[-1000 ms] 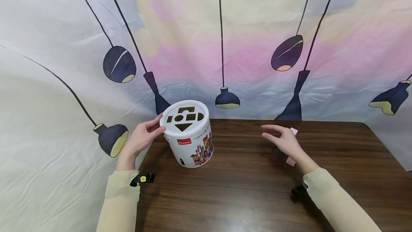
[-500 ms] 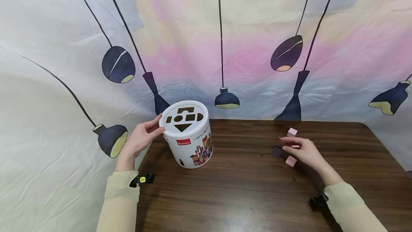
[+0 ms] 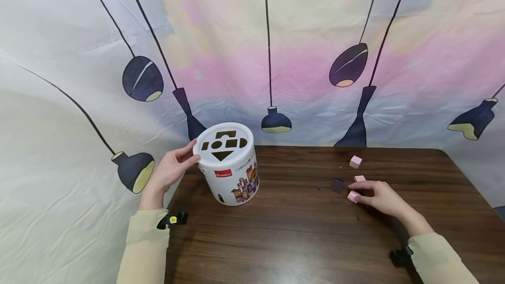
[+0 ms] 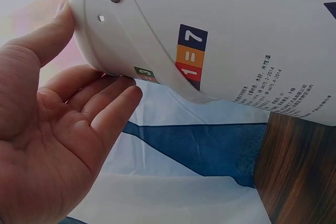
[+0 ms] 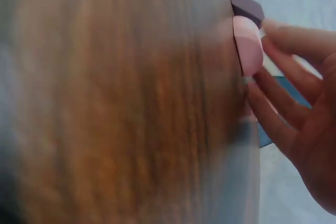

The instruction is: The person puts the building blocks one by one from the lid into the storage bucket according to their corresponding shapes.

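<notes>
My left hand point(image 3: 171, 171) rests against the white bucket point(image 3: 230, 174), thumb on the upper wall near the lid rim, fingers fairly straight along the lower side. In the left wrist view the palm point(image 4: 47, 145) is open and relaxed; nothing is gripped. The bucket stands at the table's point(image 3: 300, 236) far left corner, tilted slightly; its lid point(image 3: 222, 141) has shape cut-outs: triangle, circle, squares, an arch.

My right hand point(image 3: 380, 196) is low over the table on the right, thumb and fingertips pinching a light pink block point(image 3: 353, 196). In the right wrist view, which is blurred, the block point(image 5: 247, 45) sits between my fingertips point(image 5: 273, 32) at the table surface; I cannot tell whether it is lifted clear. A dark purple block point(image 3: 337, 185) lies just beside it to the left, a second pink block point(image 3: 359, 179) just behind my fingers, a third pink block point(image 3: 355, 161) further back, apart
</notes>
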`<state>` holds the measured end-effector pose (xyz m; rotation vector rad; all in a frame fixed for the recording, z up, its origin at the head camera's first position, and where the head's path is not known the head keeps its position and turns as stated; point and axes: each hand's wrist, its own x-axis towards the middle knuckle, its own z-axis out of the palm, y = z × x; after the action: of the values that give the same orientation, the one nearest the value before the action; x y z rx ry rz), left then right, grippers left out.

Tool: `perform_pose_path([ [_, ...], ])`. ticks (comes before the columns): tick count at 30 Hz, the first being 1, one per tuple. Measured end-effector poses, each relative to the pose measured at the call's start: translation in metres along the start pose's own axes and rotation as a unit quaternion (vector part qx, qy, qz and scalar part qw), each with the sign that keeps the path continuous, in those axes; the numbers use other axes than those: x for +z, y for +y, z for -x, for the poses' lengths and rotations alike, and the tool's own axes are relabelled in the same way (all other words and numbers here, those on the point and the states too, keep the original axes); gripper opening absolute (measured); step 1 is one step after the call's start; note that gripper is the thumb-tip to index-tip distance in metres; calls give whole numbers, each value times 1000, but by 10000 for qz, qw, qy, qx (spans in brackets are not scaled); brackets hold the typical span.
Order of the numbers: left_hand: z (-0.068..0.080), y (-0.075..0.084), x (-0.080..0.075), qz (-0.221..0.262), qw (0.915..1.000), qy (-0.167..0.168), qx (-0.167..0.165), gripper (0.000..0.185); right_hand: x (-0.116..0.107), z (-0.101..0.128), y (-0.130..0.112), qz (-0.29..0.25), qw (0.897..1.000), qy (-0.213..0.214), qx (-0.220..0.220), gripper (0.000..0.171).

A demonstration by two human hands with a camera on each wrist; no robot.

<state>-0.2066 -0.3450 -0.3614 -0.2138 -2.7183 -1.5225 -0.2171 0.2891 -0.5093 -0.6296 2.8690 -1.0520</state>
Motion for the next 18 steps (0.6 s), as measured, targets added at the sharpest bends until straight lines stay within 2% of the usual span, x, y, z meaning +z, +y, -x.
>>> perform_pose_path([
  [7,0,0,-1,-99,9999,-12,15,70,1,-2,-4,75,9994,-253,-212,32],
  [12,0,2,-1,-115,9999,-47,31,70,-2,-2,-5,85,9980,-503,-362,36],
  [18,1,4,-1,-150,9999,-44,-39,71,-2,-2,-6,321,9969,-543,-478,35],
])
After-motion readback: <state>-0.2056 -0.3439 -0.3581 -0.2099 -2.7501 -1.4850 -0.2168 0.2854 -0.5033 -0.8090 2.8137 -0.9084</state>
